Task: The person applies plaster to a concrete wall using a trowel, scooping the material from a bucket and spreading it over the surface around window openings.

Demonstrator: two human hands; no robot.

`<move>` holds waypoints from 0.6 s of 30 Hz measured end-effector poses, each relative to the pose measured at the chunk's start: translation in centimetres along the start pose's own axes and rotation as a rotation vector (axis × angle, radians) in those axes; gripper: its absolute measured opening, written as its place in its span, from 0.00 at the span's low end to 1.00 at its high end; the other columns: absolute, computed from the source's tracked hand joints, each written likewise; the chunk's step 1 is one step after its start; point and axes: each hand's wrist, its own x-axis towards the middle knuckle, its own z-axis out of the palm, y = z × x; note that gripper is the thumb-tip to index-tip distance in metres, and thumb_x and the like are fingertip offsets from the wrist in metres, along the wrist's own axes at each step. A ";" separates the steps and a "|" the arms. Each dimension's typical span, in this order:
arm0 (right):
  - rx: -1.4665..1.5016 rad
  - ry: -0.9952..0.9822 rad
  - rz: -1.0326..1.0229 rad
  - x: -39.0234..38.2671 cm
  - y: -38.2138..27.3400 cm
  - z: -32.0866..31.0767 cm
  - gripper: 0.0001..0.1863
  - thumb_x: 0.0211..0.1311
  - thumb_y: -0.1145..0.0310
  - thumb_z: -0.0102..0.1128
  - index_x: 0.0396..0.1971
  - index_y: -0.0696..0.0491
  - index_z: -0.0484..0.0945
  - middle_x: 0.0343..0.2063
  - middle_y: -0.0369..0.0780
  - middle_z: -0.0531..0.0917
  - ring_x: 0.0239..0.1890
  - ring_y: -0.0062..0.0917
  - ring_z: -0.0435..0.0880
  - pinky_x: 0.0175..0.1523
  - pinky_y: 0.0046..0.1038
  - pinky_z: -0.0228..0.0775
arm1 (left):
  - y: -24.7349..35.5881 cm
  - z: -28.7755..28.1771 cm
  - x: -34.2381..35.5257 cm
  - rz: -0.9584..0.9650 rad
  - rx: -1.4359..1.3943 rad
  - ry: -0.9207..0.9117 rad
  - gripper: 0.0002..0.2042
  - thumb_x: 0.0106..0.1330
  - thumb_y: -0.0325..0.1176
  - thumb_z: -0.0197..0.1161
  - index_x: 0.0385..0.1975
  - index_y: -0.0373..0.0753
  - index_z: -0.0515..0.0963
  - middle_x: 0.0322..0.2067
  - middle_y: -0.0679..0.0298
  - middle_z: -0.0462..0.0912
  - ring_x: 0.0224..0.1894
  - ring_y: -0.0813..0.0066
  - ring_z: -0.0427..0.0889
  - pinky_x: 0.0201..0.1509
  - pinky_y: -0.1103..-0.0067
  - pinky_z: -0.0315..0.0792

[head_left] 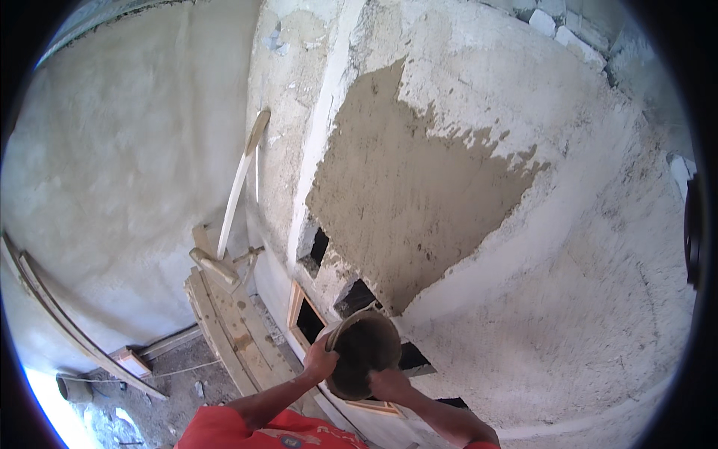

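My left hand [320, 358] grips the rim of a round, mortar-stained bucket [363, 337] at the bottom middle, tilted so its dark inside shows. My right hand [387, 383] is closed at the bucket's lower right, partly inside it; what it holds I cannot make out. Beyond the bucket, a patch of wet grey-brown mortar [411, 187] covers part of the rough pale wall [568, 299]. Dark rectangular openings [351, 298] sit in the wall just under that patch, and a wooden frame [294, 308] surrounds one opening left of the bucket.
Wooden scaffold planks [228, 329] run along the wall at my left, with a pale board [235, 191] standing upright on them. Long boards [75, 325] lean on the left wall [120, 150]. Below lie a rubble-strewn floor [183, 396], a rope [187, 369] and another bucket [75, 388].
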 end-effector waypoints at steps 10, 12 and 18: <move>0.101 0.027 -0.011 3.9 -1.3 -0.6 0.17 0.65 0.57 0.57 0.45 0.52 0.83 0.39 0.53 0.87 0.43 0.51 0.86 0.50 0.49 0.78 | -1.3 -2.8 1.9 0.006 -0.023 0.047 0.31 0.52 0.32 0.63 0.62 0.50 0.76 0.45 0.48 0.86 0.52 0.45 0.83 0.58 0.58 0.75; 0.036 0.055 -0.007 3.7 -1.6 -3.3 0.16 0.65 0.59 0.57 0.44 0.53 0.83 0.36 0.53 0.87 0.41 0.50 0.87 0.48 0.49 0.79 | -1.0 -3.7 2.1 -0.011 0.006 0.055 0.31 0.52 0.31 0.62 0.62 0.49 0.75 0.45 0.48 0.86 0.52 0.45 0.83 0.58 0.58 0.75; -0.048 0.316 0.050 3.0 -2.0 -7.2 0.14 0.59 0.67 0.56 0.38 0.59 0.83 0.30 0.52 0.87 0.38 0.46 0.89 0.44 0.46 0.81 | 1.6 -5.1 2.6 0.013 0.018 0.043 0.30 0.51 0.31 0.62 0.60 0.45 0.77 0.45 0.46 0.86 0.50 0.46 0.84 0.57 0.60 0.75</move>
